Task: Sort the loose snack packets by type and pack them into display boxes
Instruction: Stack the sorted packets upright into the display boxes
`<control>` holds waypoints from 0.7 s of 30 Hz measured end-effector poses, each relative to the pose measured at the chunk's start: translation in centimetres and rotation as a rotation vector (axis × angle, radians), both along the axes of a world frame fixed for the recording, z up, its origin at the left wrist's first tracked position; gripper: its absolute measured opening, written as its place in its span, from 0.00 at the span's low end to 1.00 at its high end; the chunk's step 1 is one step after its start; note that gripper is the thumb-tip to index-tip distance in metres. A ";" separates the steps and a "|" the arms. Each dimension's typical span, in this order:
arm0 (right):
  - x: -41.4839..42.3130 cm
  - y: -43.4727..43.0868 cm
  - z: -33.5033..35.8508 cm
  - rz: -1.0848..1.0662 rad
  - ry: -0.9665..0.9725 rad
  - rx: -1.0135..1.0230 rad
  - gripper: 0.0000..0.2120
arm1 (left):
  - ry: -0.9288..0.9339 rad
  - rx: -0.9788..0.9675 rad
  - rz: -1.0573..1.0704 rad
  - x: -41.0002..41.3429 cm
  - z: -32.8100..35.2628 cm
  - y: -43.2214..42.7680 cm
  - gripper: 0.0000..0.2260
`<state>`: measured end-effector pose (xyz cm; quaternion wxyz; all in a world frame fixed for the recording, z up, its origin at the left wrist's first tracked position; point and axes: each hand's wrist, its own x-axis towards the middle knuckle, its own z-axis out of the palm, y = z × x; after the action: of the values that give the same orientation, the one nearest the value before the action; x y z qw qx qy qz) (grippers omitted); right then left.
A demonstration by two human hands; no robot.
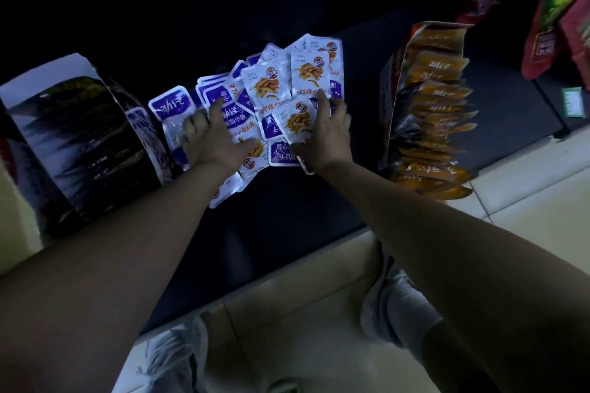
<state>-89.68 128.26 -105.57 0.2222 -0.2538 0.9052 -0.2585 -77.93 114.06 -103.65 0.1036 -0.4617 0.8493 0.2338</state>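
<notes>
While both hands are down on it, the heap of purple-and-white snack pkts (271, 89) lies spread on a dark low top (287, 220), right in the middle, between two open boxes. The pkts lie over each other. Some are face up w/ a picture of orange strips, and some show more of the purple part.

The L hand (214, 137) lies flat on the left part of the heap. Its fingers are straight and spread, pressing on pkts and gripping none. The R hand (329, 134) is on the right part. Its pointer finger is stretched out over a pkt, and its thumb is by the edge of one face-up pkt (295, 121). Can't tell if it pinches that pkt or just rests on it.

Just left of the heap stands the left display box (83, 137), flap up, w/ a row of dark pkts inside. It's too dim to read them. Just right of the heap stands the right display box (427, 105), full of orange pkts, and the near ones poke out past its end.

Red and green snack bags (562, 9) hang at the top right, w/ a small green thing (573, 102) below them. Nearer, there's pale tiled floor (303, 313) and two grey-white shoes (178, 357).
</notes>
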 end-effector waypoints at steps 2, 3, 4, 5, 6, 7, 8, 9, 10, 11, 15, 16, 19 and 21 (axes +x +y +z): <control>0.3 0.3 -0.1 -0.051 -0.055 -0.078 0.49 | 0.050 -0.053 -0.036 0.6 0.0 1.3 0.41; 0.6 0.4 0.0 -0.061 -0.072 -0.099 0.47 | 0.056 -0.073 -0.052 1.0 0.0 2.1 0.40; 0.9 0.7 0.0 -0.056 -0.081 -0.106 0.46 | 0.059 -0.090 -0.066 1.3 0.0 3.0 0.39; 1.3 1.1 0.0 -0.037 -0.082 -0.104 0.44 | 0.060 -0.104 -0.084 1.7 0.0 3.9 0.39; 1.7 1.6 0.1 -0.014 -0.083 -0.097 0.41 | 0.062 -0.111 -0.109 2.1 0.0 4.8 0.39; 2.2 2.1 0.2 0.001 -0.099 -0.093 0.40 | 0.065 -0.107 -0.137 2.5 0.0 5.6 0.38; 2.5 2.6 0.3 0.007 -0.133 -0.095 0.38 | 0.072 -0.091 -0.160 2.9 0.1 6.2 0.38; 2.8 3.1 0.5 0.009 -0.177 -0.097 0.37 | 0.089 -0.065 -0.172 3.3 0.2 6.6 0.37; 3.0 3.6 0.7 0.006 -0.217 -0.097 0.36 | 0.117 -0.036 -0.173 3.8 0.5 6.8 0.36; 3.0 4.0 1.1 -0.011 -0.251 -0.099 0.34 | 0.154 -0.018 -0.168 4.3 0.8 6.8 0.34; 2.7 4.9 2.9 -0.228 -0.387 -0.181 0.29 | 0.274 -0.074 -0.121 6.9 2.5 7.1 0.24; 2.6 5.0 3.4 -0.253 -0.420 -0.200 0.28 | 0.264 -0.072 -0.088 7.6 2.8 7.3 0.22; 3.1 5.2 4.4 -0.236 -0.523 -0.176 0.27 | 0.153 -0.026 0.041 9.8 3.3 9.0 0.23; 3.8 5.2 4.6 -0.235 -0.553 -0.117 0.26 | 0.062 0.044 0.172 10.5 3.2 10.2 0.30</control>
<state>-85.93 133.43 -100.95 0.4137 -0.0795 0.8171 -0.3934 -67.39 124.29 -100.40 0.0667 -0.5229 0.8041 0.2747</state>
